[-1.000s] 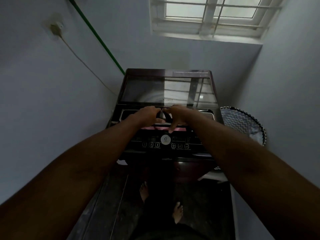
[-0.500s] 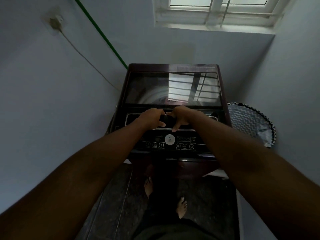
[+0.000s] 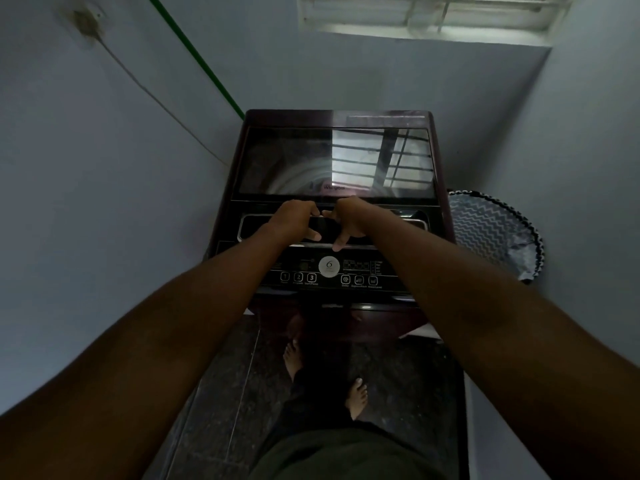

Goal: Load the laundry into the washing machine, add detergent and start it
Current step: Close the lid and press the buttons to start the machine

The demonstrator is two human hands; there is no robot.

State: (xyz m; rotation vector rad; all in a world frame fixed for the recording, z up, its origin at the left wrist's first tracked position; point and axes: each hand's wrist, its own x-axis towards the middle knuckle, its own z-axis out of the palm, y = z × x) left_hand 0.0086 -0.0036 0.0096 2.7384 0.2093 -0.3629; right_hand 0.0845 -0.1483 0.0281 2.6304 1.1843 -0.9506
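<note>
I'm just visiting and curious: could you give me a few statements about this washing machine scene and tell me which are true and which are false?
1. The glass lid of the washing machine is down. True.
2. Both hands are at the lid's front edge, above the control panel. True: the left hand and right hand sit side by side there.
3. One hand presses a numbered button. False: the buttons are untouched, nearer the person than both hands.
4. A patterned laundry basket stands to the machine's right. True.
5. The person wears shoes. False: the feet are bare.
</note>
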